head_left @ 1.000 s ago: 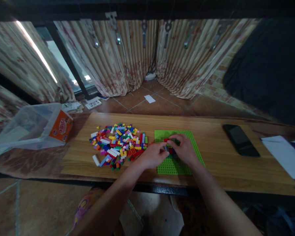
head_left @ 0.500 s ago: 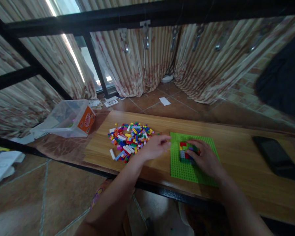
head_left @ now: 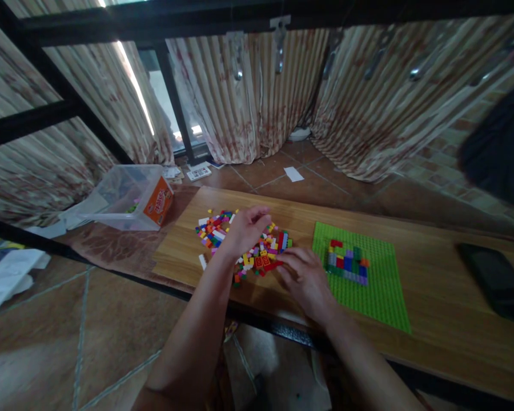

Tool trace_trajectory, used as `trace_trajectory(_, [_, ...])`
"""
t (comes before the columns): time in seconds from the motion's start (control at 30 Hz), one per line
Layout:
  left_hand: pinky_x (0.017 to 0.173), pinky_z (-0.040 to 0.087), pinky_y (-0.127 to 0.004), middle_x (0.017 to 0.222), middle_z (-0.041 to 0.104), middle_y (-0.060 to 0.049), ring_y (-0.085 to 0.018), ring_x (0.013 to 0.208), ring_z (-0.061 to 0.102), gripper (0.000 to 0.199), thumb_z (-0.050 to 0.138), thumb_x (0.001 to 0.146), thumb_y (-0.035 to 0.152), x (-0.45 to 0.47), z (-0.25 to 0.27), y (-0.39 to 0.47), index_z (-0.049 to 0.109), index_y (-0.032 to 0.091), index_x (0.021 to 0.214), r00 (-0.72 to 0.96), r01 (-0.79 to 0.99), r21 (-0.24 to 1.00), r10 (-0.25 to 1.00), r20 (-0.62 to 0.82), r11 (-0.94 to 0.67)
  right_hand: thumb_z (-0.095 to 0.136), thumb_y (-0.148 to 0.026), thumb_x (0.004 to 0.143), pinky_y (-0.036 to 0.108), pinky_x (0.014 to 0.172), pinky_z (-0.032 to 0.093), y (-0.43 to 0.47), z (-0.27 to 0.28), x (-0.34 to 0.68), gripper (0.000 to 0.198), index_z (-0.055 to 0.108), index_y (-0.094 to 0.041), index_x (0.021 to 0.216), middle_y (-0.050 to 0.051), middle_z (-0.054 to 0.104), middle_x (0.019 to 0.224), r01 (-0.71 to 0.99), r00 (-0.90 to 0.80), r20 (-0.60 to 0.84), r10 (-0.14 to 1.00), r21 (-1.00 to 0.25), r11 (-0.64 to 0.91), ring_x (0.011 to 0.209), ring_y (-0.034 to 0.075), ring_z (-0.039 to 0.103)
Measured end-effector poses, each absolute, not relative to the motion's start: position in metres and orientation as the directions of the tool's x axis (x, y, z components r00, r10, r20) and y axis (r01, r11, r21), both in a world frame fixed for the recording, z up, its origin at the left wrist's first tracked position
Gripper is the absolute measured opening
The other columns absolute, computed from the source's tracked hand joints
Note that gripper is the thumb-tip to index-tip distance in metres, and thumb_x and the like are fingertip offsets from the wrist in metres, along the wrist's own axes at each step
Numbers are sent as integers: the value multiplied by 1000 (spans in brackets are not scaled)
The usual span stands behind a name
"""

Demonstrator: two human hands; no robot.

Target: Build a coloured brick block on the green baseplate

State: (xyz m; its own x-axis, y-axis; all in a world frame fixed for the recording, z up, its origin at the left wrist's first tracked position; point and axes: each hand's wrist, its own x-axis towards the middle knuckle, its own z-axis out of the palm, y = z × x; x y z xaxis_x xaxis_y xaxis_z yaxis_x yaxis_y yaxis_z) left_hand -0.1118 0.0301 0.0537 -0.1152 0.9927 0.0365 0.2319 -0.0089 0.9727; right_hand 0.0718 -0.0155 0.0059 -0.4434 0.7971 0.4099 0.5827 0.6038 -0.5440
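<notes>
A loose heap of small coloured toy bricks is spread over the wooden table. Over the heap's far middle is my left hand, its fingers loosely bent and apart, with nothing visible in them. My right hand reaches into the heap's right edge. Its thumb and fingers are a little apart beside a red brick, and I see no firm grip. To the right lies a green baseplate bearing a low build of joined bricks in red, blue, grey, purple, green and orange.
A clear plastic box with an orange label stands at the table's left end. A dark phone-like device lies on the right of the wooden table. Behind are striped curtains and a black metal bar.
My right hand has left the build on the baseplate and moved left to the heap. My left hand has shifted up and left over the bricks. The view has turned slightly.
</notes>
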Motion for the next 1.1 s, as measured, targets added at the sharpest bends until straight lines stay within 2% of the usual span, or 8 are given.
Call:
trace_trajectory(0.13, [70,49,-23,80,69,-2,-11,70,60,30,60,79,23,-112,52,29,68,15,107,-103,227,974,994,36,-12,58,-24,87,46,89,44,-18,-4,50,21,69,-26,104,7,66,108,579,-486,377,789,-537,613,102,26,56])
trace_trajectory(0.3, [65,47,-21,80,69,-3,-11,69,61,30,59,80,21,-110,54,28,67,13,108,-72,180,984,997,25,-11,60,-27,85,45,87,42,-14,-10,42,17,70,-25,99,7,67,105,626,-488,344,802,-502,597,100,27,55])
trace_trajectory(0.57, [62,47,-21,82,71,-5,-12,68,62,32,57,82,19,-107,57,26,65,10,112,-26,232,973,1000,7,-1,57,-26,88,40,84,40,-15,-10,36,17,70,-25,99,6,67,100,668,-458,376,805,-451,591,97,24,55])
trace_trajectory(0.7, [66,48,-23,86,72,-6,-14,73,65,30,57,82,20,-108,54,28,66,10,110,-30,274,962,999,28,-19,59,-27,86,41,84,40,-16,-9,36,21,68,-24,105,8,65,105,688,-461,356,813,-435,581,99,25,55])
trace_trajectory(0.97, [74,50,-26,90,73,-7,-16,83,66,30,56,83,20,-109,47,29,66,11,110,-12,326,941,995,96,-87,57,-24,87,41,85,40,-14,-8,36,19,70,-25,101,7,63,104,690,-474,362,803,-414,594,99,25,53])
trace_trajectory(1.1, [72,51,-26,89,73,-7,-16,80,67,31,56,83,19,-109,47,29,65,11,111,-5,310,948,997,75,-69,55,-23,88,41,84,41,-15,-9,39,19,71,-25,100,7,64,104,684,-448,387,806,-432,587,98,25,54])
